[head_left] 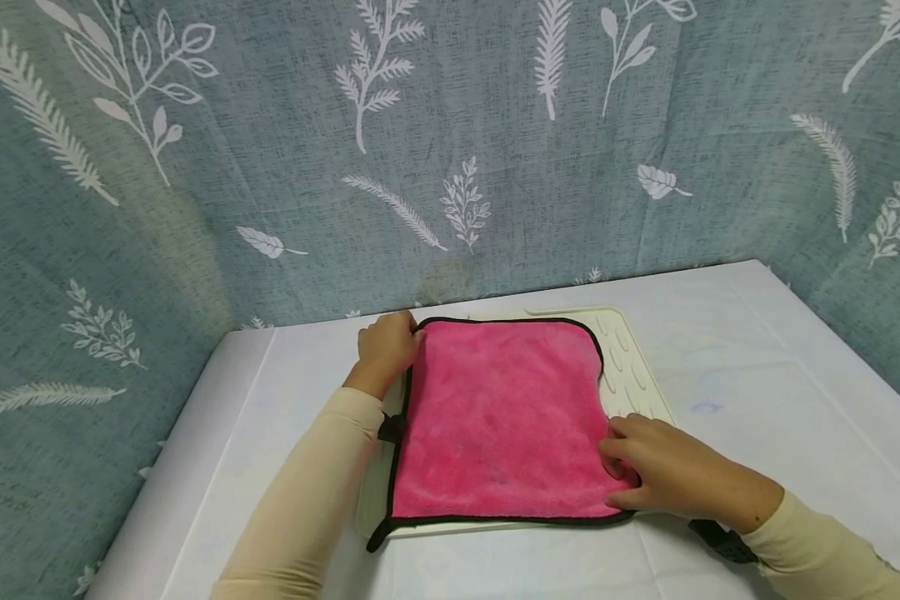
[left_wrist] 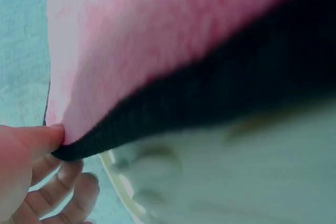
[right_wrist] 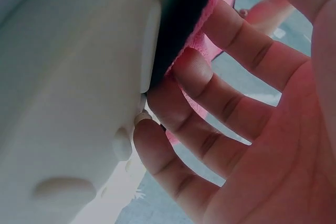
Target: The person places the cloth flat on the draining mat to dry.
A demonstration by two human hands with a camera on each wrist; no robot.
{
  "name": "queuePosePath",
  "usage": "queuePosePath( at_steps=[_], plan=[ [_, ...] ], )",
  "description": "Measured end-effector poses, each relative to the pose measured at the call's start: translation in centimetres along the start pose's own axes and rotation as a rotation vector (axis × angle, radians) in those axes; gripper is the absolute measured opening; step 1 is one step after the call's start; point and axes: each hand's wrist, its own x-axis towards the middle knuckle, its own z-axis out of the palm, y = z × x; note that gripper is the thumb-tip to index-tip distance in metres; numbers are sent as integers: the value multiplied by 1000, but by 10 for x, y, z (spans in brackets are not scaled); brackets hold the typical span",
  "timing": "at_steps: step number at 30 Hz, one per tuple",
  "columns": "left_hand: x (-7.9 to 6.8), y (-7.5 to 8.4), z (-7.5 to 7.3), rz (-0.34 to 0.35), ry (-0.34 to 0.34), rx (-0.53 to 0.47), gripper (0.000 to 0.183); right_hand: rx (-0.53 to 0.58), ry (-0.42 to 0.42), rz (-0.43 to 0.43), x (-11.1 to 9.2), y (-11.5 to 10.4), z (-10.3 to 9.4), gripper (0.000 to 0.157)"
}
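A pink plush cloth with a black edging lies spread over a cream-coloured mat that has raised oval ridges. At the cloth's far left corner, my left hand pinches the black edging between thumb and fingers, as the left wrist view shows with the cloth corner lifted. My right hand is at the near right corner. In the right wrist view its slightly bent fingers are spread and touch the cloth's edge beside the mat. The near left corner tab droops past the mat's edge.
Beneath the mat is a table with a white cover. A grey-blue curtain with white leaf prints stands behind and at both sides. Dark straps show at both wrists.
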Motion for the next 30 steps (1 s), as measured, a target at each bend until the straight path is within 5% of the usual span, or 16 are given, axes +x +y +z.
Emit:
queuePosePath(
  at_steps=[15, 21, 25, 30],
  plan=[
    [-1, -23, -1, -87, -101, 11, 24, -9, 12, -28, 6, -3, -4, 34],
    [-5, -22, 0, -55, -85, 26, 25, -9, 12, -29, 6, -3, -5, 35],
    [-21, -15, -2, 1, -19, 16, 30, -4, 18, -27, 4, -3, -3, 35],
    [-64, 1, -5, 135, 92, -44, 28, 15, 1, -14, 1, -2, -4, 34]
  ],
)
